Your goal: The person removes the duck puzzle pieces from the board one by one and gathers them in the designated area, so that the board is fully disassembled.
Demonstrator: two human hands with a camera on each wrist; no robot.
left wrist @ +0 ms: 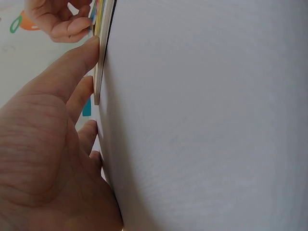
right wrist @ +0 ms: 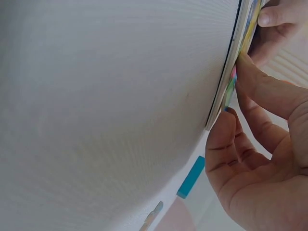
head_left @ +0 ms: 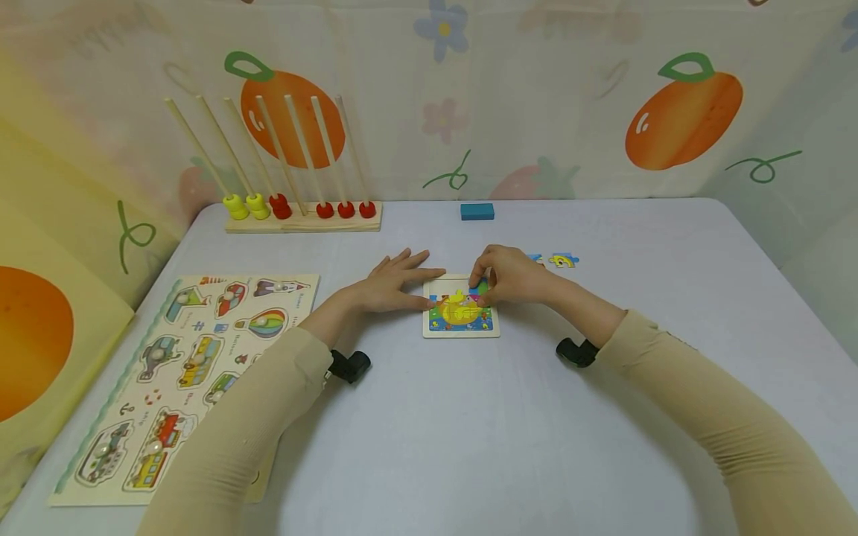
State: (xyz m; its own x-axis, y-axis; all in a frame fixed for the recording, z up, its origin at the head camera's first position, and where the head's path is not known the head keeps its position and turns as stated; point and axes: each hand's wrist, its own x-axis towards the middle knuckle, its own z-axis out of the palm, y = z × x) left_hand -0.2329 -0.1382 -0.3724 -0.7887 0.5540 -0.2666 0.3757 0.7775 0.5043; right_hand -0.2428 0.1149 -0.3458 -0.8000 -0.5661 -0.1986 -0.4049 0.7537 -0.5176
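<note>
A small framed jigsaw puzzle [head_left: 462,334] with a yellow picture on a blue ground lies flat on the table between both hands. The left hand [head_left: 392,289] spreads over its left side, fingers straight, with the thumb and forefinger touching the frame. At the upper right of the puzzle, the right hand [head_left: 515,275] pinches a green and blue puzzle piece [right wrist: 229,94] between thumb and fingers, tilted against the frame in the right wrist view. Two loose puzzle pieces, one yellow and blue piece [head_left: 564,260] in full sight, lie behind the right hand; the other is partly hidden.
A wooden peg counting stand [head_left: 302,225] with yellow and red beads stands at the back left. A blue block [head_left: 477,212] lies near the back edge. At left is a large vehicle peg board [head_left: 221,327], partly under the left sleeve. A patterned cloth hangs behind the table.
</note>
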